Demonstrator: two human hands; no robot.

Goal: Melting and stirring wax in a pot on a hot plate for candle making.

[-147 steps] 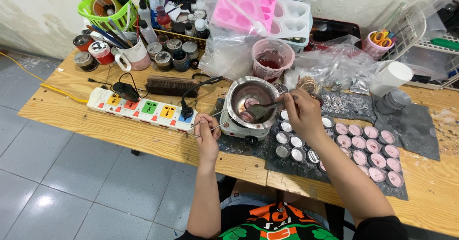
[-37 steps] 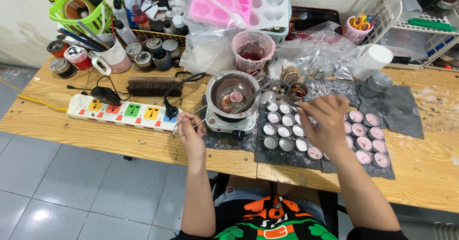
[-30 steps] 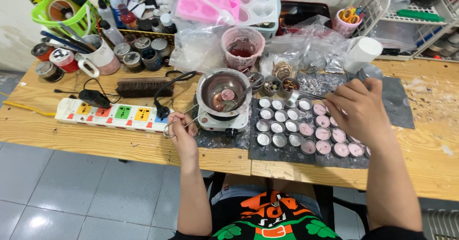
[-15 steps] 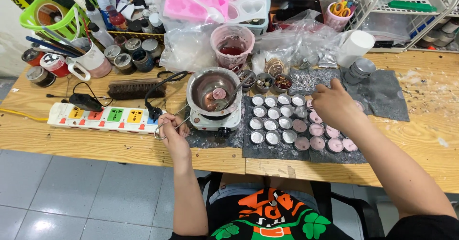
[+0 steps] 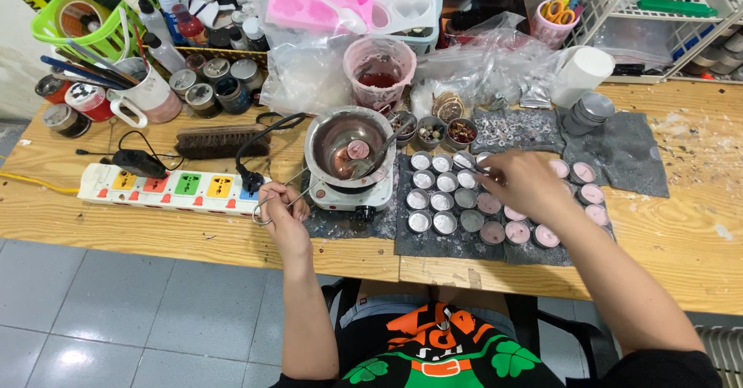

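Your right hand [image 5: 520, 183] hovers over the small round cups [image 5: 441, 201], grip loose and holding nothing. The metal pot [image 5: 346, 144] sits to its left. Your left hand [image 5: 282, 208] is nearer, pinching the pot's wire handle [image 5: 272, 195].

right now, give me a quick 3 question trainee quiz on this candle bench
1. True or false: the left hand grips the wire handle of the melting pot.
2. Over what is the right hand? A) small tins B) brush C) power strip
3. Fill in: the pot sits on a small white ____.

Key: 1 true; 2 A; 3 hot plate.
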